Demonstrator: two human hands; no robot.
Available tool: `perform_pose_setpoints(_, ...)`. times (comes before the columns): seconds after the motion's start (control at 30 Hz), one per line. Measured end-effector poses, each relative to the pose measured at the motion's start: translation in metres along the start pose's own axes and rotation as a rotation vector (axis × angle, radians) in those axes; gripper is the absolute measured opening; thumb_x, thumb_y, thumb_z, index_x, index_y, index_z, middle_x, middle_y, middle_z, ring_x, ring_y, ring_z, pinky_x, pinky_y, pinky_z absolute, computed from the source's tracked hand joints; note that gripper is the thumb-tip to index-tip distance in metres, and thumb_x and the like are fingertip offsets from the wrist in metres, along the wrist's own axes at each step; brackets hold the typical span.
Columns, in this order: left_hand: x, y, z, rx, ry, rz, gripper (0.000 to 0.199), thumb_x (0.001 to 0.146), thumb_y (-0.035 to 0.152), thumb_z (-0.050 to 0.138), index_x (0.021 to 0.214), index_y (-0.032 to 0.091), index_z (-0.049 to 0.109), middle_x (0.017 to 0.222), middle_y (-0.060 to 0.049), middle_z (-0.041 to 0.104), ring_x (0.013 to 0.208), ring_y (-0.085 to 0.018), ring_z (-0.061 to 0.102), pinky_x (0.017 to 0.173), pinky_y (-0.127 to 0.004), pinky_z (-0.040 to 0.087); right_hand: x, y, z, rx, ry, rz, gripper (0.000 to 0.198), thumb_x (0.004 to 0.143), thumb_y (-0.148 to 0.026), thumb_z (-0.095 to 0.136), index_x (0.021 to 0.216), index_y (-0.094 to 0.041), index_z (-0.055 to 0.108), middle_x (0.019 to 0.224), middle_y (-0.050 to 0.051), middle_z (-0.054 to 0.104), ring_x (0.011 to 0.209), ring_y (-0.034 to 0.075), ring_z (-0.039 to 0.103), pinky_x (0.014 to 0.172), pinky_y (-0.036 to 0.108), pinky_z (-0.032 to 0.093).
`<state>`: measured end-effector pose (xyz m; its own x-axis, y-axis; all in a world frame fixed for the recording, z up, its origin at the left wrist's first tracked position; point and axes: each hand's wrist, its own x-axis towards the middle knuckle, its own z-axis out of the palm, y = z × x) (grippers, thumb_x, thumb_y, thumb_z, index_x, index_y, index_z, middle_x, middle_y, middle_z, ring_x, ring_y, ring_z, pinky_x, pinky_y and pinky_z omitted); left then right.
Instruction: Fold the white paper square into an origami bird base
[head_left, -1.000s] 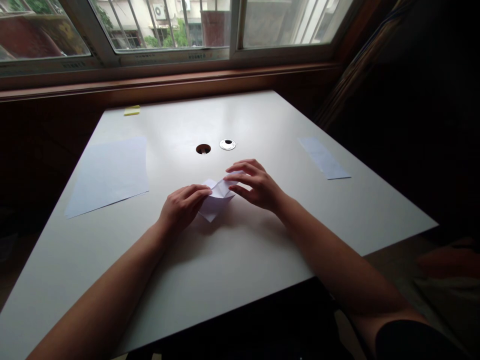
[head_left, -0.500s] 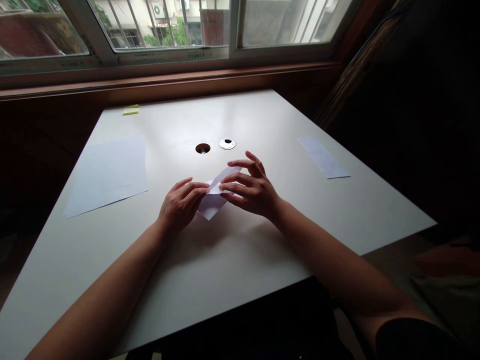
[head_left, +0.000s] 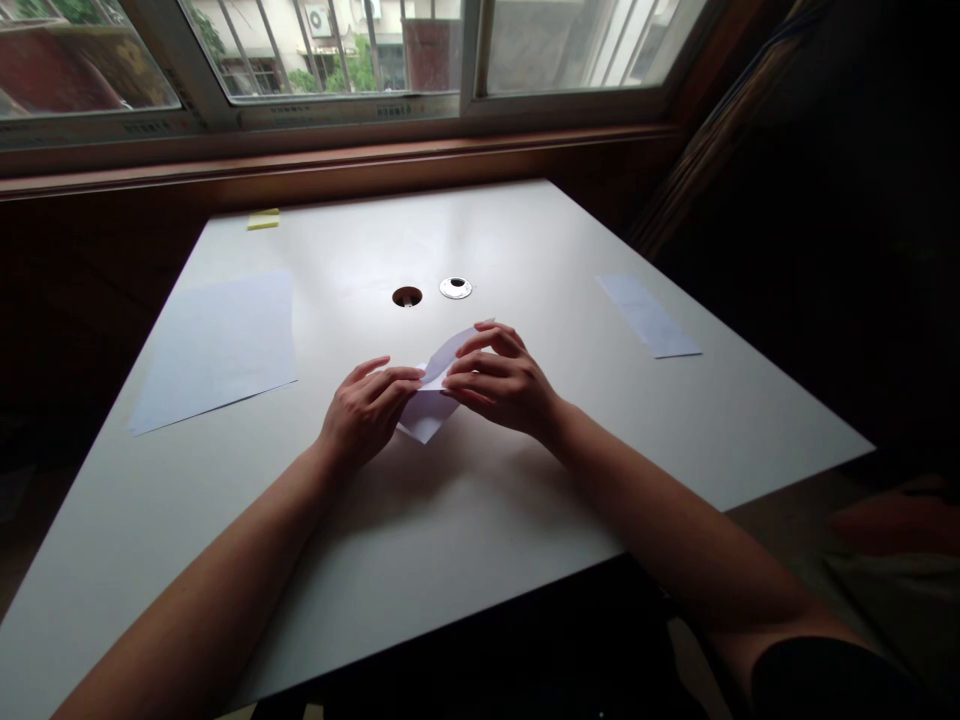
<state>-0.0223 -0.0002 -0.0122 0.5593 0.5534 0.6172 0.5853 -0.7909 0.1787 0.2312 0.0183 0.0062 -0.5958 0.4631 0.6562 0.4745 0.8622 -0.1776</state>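
Near the middle of the white table, a partly folded sheet of white paper (head_left: 429, 408) is held between both hands, a pointed corner facing me and a raised flap curving up to the right. My left hand (head_left: 365, 408) grips its left side, fingertips pressed on the fold with the thumb hidden beneath. On the other side, my right hand (head_left: 504, 378) pinches the paper, its fingers bent around the raised flap. The paper's underside and part of its right edge are hidden by the fingers.
Flat white sheets (head_left: 217, 345) lie at the left of the table (head_left: 465, 560). A narrow paper strip (head_left: 649, 315) rests on the right. Yellow sticky notes (head_left: 263, 219) sit at the far left corner. Behind my hands are a round cable hole (head_left: 407, 297) and its metal cover (head_left: 455, 288).
The fingers of my right hand have curled down closer to the paper, and the raised flap shows further up between them. My left hand keeps its grip with hardly any shift.
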Motion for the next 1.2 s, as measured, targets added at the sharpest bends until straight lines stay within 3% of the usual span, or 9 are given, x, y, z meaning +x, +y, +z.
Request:
perform_pose_setpoints(0.3, -0.001, -0.001, 0.0, -0.026, 0.029, -0.009, 0.015, 0.097, 0.017, 0.053, 0.109, 0.023, 0.061, 0.117, -0.002, 0.071, 0.101, -0.015, 0.068, 0.109, -0.041, 0.045, -0.001, 0.004, -0.001, -0.004, 0.048, -0.016, 0.01, 0.089, -0.031, 0.068, 0.099, -0.033, 0.07, 0.099, -0.002, 0.074, 0.107, 0.024, 0.059, 0.104, 0.05, 0.043)
perform_pose_setpoints(0.53, -0.001, -0.002, 0.0, -0.081, 0.025, -0.015, 0.015, 0.097, 0.017, 0.052, 0.109, 0.023, 0.06, 0.119, -0.005, 0.069, 0.105, -0.017, 0.066, 0.103, -0.04, 0.05, -0.001, 0.006, -0.002, -0.047, -0.011, -0.031, 0.016, 0.091, -0.032, 0.065, 0.107, -0.033, 0.068, 0.109, -0.003, 0.072, 0.12, 0.023, 0.057, 0.12, 0.057, 0.027)
perform_pose_setpoints(0.83, -0.002, -0.002, 0.0, -0.07, 0.022, -0.045, 0.015, 0.098, 0.021, 0.051, 0.108, 0.023, 0.062, 0.121, -0.006, 0.069, 0.109, -0.019, 0.064, 0.097, -0.039, 0.053, -0.002, 0.005, -0.003, -0.037, -0.011, 0.021, 0.011, 0.091, -0.031, 0.065, 0.1, -0.036, 0.068, 0.097, -0.004, 0.073, 0.119, 0.023, 0.057, 0.121, 0.059, 0.023)
perform_pose_setpoints(1.0, -0.001, -0.002, -0.001, -0.046, 0.003, -0.018, 0.015, 0.096, 0.018, 0.054, 0.109, 0.022, 0.061, 0.125, -0.006, 0.067, 0.11, -0.018, 0.064, 0.1, -0.038, 0.052, -0.004, 0.008, -0.004, -0.054, -0.009, -0.019, 0.012, 0.092, -0.032, 0.064, 0.103, -0.035, 0.068, 0.098, -0.003, 0.072, 0.109, 0.022, 0.06, 0.118, 0.057, 0.028)
perform_pose_setpoints(1.1, -0.001, -0.003, -0.001, 0.016, -0.022, 0.038, 0.014, 0.096, 0.018, 0.054, 0.106, 0.022, 0.063, 0.125, -0.005, 0.068, 0.109, -0.018, 0.066, 0.103, -0.039, 0.05, -0.004, 0.009, -0.005, -0.041, -0.074, -0.046, 0.014, 0.093, -0.033, 0.063, 0.105, -0.035, 0.068, 0.101, -0.002, 0.072, 0.104, 0.022, 0.06, 0.113, 0.054, 0.035)
perform_pose_setpoints(1.2, -0.002, -0.002, -0.002, 0.11, -0.081, 0.072, 0.015, 0.095, 0.018, 0.053, 0.102, 0.021, 0.066, 0.121, -0.005, 0.07, 0.102, -0.02, 0.068, 0.096, -0.04, 0.053, -0.005, 0.01, -0.007, -0.031, -0.113, -0.054, 0.018, 0.092, -0.038, 0.064, 0.109, -0.034, 0.068, 0.105, 0.0, 0.071, 0.106, 0.024, 0.059, 0.103, 0.05, 0.042)
